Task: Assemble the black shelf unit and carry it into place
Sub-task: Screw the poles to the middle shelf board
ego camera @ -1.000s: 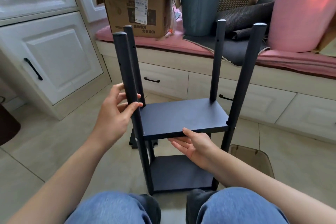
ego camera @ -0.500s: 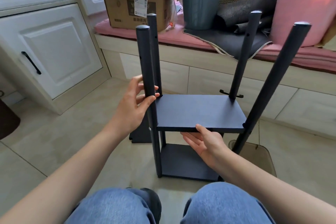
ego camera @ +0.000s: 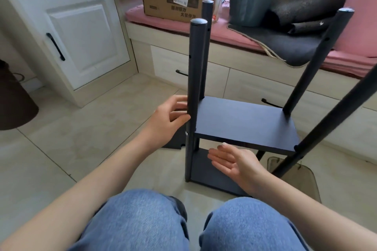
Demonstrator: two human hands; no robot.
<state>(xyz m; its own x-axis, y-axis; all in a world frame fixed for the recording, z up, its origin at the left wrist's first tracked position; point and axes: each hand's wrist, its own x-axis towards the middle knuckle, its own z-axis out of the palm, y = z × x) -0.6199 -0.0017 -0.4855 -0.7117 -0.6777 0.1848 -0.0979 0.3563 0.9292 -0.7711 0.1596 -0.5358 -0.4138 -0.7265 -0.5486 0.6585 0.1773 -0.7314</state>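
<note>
The black shelf unit (ego camera: 242, 126), four round dark posts joined by two flat matte boards, stands on the pale tiled floor (ego camera: 67, 134) in the centre of the frame, just ahead of the person's knees in blue jeans (ego camera: 142, 222). Only two boards are fitted and the posts rise bare above the upper one, with open holes showing near their tops, so the step in hand looks like steadying the frame before another board goes on. To do that well, the near left post (ego camera: 194, 79) should be kept plumb and the upper board level, since the posts on the right lean outward in this wide view and a skewed frame would probably fight the next fitting. The left hand (ego camera: 167, 120) reaches in from the lower left, forearm angled up toward the centre, its fingers (ego camera: 177, 101) loosely curled and its thumb touching that post from the side; whether they close fully round it cannot be told. The right hand (ego camera: 234, 161) lies lower centre, palm turned up, fingers straight and close together, fingertips just under the front edge of the upper board, holding nothing. A black offcut piece (ego camera: 175, 142) lies on the floor behind the left hand.
</note>
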